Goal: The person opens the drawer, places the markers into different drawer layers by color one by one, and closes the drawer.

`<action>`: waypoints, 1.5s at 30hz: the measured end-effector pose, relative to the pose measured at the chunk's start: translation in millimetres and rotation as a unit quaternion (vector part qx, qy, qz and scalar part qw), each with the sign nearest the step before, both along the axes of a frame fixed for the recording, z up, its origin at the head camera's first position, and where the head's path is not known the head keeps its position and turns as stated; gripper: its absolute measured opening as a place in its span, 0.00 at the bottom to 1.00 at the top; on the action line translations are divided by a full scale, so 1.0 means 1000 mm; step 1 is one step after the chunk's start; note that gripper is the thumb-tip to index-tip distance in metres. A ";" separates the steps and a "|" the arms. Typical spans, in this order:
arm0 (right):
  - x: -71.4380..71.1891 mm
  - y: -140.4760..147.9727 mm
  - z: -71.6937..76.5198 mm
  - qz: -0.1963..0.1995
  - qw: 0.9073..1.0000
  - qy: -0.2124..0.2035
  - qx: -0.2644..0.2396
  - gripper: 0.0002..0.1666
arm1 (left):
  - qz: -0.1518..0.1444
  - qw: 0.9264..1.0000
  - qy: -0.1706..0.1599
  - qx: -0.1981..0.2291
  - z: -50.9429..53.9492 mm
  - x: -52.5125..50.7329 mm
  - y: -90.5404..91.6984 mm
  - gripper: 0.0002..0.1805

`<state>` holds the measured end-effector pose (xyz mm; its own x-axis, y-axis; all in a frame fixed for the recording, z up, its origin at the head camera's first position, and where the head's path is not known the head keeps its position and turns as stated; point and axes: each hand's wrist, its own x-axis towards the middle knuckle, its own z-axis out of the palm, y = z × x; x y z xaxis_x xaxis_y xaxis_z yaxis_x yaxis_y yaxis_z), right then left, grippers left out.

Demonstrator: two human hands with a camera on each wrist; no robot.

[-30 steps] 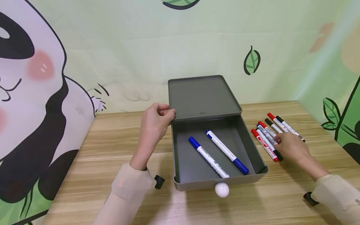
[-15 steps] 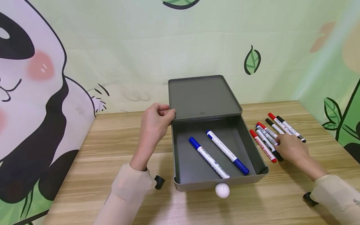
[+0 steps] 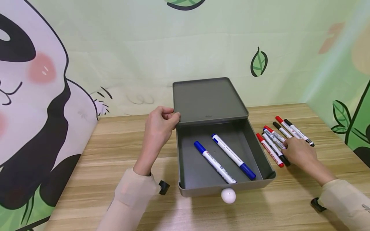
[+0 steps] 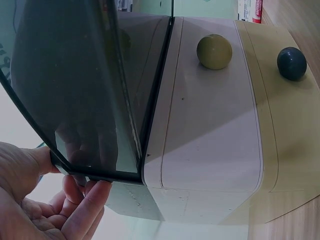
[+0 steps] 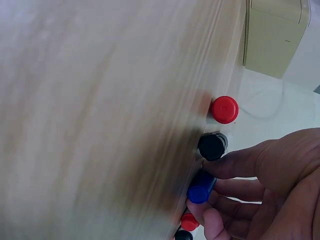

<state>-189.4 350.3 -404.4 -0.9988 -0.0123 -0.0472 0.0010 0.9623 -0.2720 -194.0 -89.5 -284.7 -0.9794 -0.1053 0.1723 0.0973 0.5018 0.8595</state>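
Observation:
At the front left corner of a grey cabinet top (image 3: 209, 99), my left hand (image 3: 159, 128) pinches the rim; the left wrist view shows thumb and fingers around that corner. The grey drawer (image 3: 189, 175) below stands pulled out, with a white knob (image 3: 228, 195) on its front. Two blue-capped markers (image 3: 215, 163) (image 3: 233, 156) lie inside it. To the right, my right hand (image 3: 299, 150) reaches into a row of markers on the table. In the right wrist view its thumb and fingers pinch a blue-ended marker (image 5: 201, 190), beside a black-ended marker (image 5: 212, 146).
A red marker (image 3: 270, 150) lies closest to the drawer's right side; several red- and black-capped ones lie farther back. Lower drawer fronts carry a yellow knob (image 4: 214, 52) and a dark knob (image 4: 291, 63). A printed backdrop (image 3: 138, 57) stands behind the wooden table (image 3: 115, 144).
The red marker nearest the drawer has shifted slightly left, and the right hand has moved a little among the markers. The left hand and the drawer have stayed put.

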 end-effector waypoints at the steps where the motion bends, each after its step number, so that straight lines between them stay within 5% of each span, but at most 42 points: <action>1: 0.000 0.000 0.000 0.000 1.000 0.000 0.000 0.12 | -0.001 1.000 0.000 0.001 0.000 0.000 0.000 0.18; 20: 0.008 0.003 0.010 0.005 1.000 0.019 -0.020 0.14 | -0.002 1.000 -0.006 0.005 0.000 0.001 0.000 0.18; 29: 0.010 0.007 0.029 0.021 0.999 0.010 -0.031 0.09 | 0.000 1.000 0.005 0.001 0.000 0.000 0.000 0.17; 45: 0.017 0.004 0.065 0.014 1.000 -0.004 -0.018 0.24 | 0.002 1.000 0.007 0.001 0.000 0.000 0.000 0.17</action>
<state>-172.2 354.0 -339.7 -0.9976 -0.0427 -0.0548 -0.0239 0.9514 -0.3069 -193.6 -89.4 -284.9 -0.9765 -0.1103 0.1851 0.1063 0.5006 0.8591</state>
